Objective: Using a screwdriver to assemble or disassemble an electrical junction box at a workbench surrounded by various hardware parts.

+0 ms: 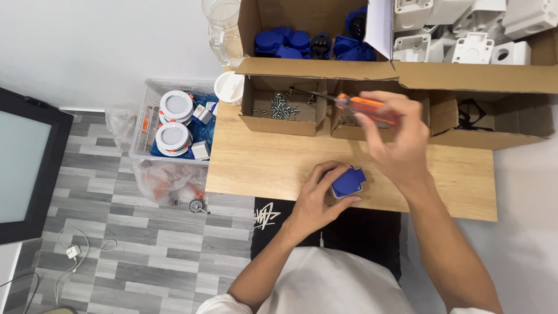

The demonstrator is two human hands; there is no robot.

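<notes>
Far left on the floor: dark-framed panel [23, 166] with a frosted face, white cable and plug [72, 251] near it. Just off the table's left edge, a clear plastic bin [146, 110] holding round white light fittings [174, 121] and blue bits. White paper cup [229, 87] at the table's back-left corner.

Wooden table [261, 168]: along the back edge, a low cardboard tray [279, 123] with loose screws [280, 106] in its left compartment. Behind it, a big carton [325, 68] with blue plug parts [302, 43] on the left and white plastic housings [482, 32] on the right.

Left hand [317, 200] at the front edge, near the middle, curled around a blue plug housing [349, 182]; thumb and fingers grip its sides, part pressed down on the tabletop.

Right hand [395, 136] above it, closed around an orange-handled screwdriver [360, 104]. Shaft points left over the tray, tip above the screw compartment. Screwdriver well clear of the blue part.
</notes>
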